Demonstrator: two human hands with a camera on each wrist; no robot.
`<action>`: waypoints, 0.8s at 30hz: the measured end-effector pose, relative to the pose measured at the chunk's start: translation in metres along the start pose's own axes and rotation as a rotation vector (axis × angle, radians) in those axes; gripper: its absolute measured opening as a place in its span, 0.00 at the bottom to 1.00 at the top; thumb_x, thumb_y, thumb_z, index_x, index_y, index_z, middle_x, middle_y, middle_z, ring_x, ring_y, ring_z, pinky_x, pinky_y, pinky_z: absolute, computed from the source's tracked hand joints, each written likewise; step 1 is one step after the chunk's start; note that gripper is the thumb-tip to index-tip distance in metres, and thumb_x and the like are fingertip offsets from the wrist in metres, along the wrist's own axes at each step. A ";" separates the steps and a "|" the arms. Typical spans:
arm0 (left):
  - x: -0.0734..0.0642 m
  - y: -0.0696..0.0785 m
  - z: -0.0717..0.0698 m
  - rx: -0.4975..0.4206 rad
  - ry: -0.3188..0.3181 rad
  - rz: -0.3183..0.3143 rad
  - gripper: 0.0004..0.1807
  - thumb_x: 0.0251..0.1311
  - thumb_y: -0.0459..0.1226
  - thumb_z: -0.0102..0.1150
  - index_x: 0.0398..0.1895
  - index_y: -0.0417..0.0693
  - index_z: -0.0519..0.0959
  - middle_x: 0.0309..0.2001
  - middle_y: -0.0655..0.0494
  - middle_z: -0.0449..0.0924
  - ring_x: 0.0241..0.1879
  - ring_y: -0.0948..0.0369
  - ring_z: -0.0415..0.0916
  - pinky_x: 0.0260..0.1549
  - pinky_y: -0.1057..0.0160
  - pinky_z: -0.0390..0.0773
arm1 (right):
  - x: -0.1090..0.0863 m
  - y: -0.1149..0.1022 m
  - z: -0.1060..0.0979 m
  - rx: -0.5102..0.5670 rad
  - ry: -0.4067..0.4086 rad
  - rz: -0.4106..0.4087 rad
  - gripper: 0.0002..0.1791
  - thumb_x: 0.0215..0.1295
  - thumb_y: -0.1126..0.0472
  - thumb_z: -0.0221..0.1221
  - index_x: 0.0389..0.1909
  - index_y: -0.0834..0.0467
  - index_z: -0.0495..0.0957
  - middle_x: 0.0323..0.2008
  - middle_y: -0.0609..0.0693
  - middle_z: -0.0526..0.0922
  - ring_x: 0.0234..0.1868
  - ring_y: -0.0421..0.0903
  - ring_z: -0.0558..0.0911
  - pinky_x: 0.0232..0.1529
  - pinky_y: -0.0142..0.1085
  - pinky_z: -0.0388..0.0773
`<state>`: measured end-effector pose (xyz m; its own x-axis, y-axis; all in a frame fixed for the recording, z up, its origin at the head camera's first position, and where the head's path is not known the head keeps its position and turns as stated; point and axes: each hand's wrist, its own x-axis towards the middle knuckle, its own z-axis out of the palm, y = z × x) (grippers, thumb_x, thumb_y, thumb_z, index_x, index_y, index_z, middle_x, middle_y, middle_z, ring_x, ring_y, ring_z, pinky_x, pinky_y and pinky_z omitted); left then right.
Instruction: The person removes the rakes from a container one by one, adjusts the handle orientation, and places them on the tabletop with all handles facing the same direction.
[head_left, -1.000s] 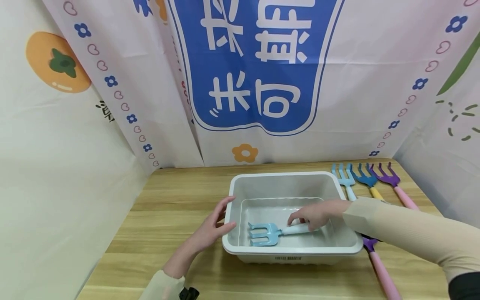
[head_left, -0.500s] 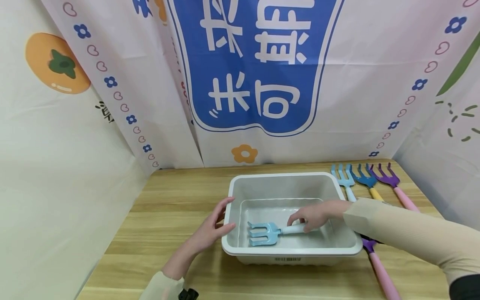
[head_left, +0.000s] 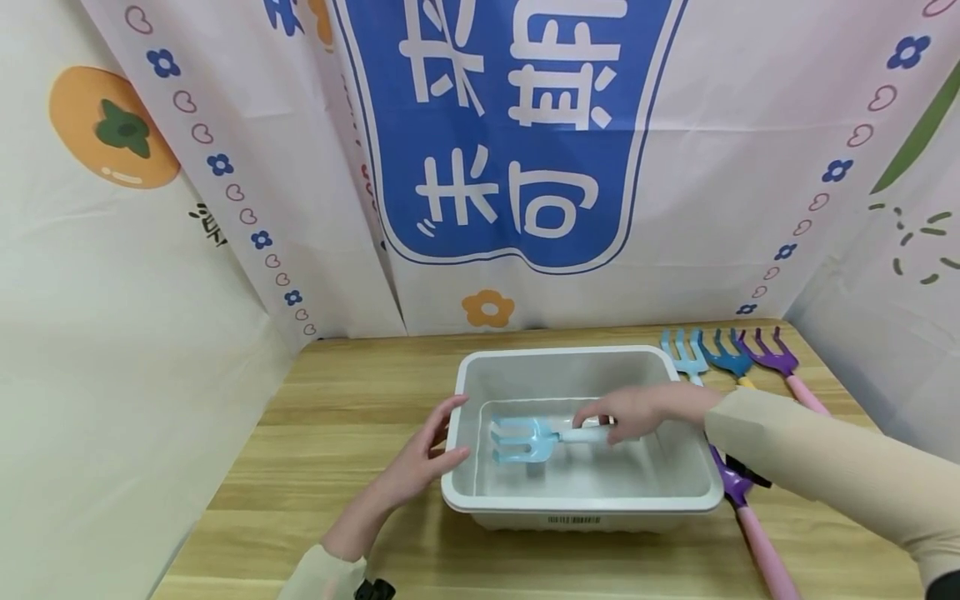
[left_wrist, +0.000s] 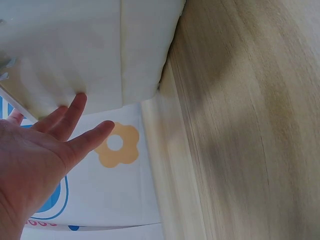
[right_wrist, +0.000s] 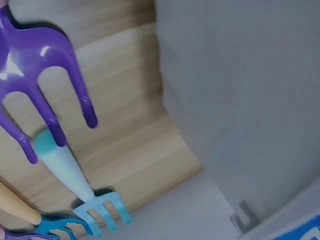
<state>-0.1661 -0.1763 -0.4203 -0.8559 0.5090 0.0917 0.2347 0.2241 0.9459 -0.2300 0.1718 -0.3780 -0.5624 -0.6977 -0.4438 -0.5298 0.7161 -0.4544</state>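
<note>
My right hand (head_left: 633, 412) reaches into a pale grey plastic bin (head_left: 585, 503) and grips the handle of a light blue hand rake (head_left: 528, 439). The rake's tines point left, over the bin floor. At the bin's left side, my left hand (head_left: 420, 457) touches the rim with fingers spread. The left wrist view has those fingers (left_wrist: 75, 116) fairly straight against the bin's outer wall (left_wrist: 85, 50). In the right wrist view the bin's wall (right_wrist: 240, 90) hides my right hand and the held rake.
Right of the bin, a purple rake (head_left: 735, 482) with a pink handle lies near the front. Behind it lie another light blue rake (head_left: 686, 354), a dark blue one (head_left: 727, 358) and a second purple one (head_left: 776, 358). A printed cloth (head_left: 337, 275) hangs behind the wooden table (head_left: 337, 408).
The held rake has moved toward the back of the bin with my right hand, and the right forearm has shifted a little to the right. My left hand stays at the bin's rim.
</note>
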 end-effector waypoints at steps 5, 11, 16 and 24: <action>0.000 0.000 -0.001 0.011 0.003 -0.013 0.36 0.68 0.35 0.55 0.75 0.52 0.51 0.70 0.36 0.55 0.65 0.41 0.59 0.57 0.43 0.69 | -0.010 -0.004 -0.013 -0.012 0.032 -0.046 0.25 0.64 0.67 0.60 0.61 0.48 0.73 0.39 0.44 0.78 0.37 0.41 0.75 0.38 0.36 0.75; -0.001 -0.001 -0.001 0.015 0.001 -0.016 0.36 0.68 0.37 0.55 0.75 0.54 0.51 0.70 0.37 0.55 0.65 0.41 0.59 0.56 0.44 0.70 | -0.029 -0.010 -0.029 -0.009 0.071 -0.056 0.26 0.64 0.65 0.60 0.63 0.52 0.72 0.40 0.44 0.78 0.38 0.41 0.75 0.38 0.37 0.74; -0.001 -0.002 -0.001 0.011 -0.005 -0.004 0.36 0.68 0.36 0.55 0.75 0.54 0.51 0.70 0.36 0.55 0.65 0.42 0.60 0.56 0.45 0.69 | -0.048 -0.013 -0.038 0.024 0.123 -0.082 0.25 0.65 0.65 0.60 0.63 0.52 0.72 0.37 0.43 0.79 0.35 0.40 0.76 0.35 0.36 0.75; -0.002 -0.002 -0.001 -0.001 -0.001 0.021 0.36 0.68 0.34 0.55 0.75 0.52 0.52 0.68 0.34 0.57 0.64 0.40 0.61 0.55 0.47 0.71 | -0.072 -0.010 -0.036 0.152 0.255 -0.099 0.25 0.68 0.63 0.59 0.65 0.57 0.70 0.39 0.46 0.77 0.37 0.41 0.77 0.36 0.37 0.77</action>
<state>-0.1655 -0.1790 -0.4220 -0.8500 0.5147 0.1116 0.2523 0.2119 0.9442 -0.2066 0.2152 -0.3138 -0.6641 -0.7223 -0.1929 -0.4995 0.6207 -0.6044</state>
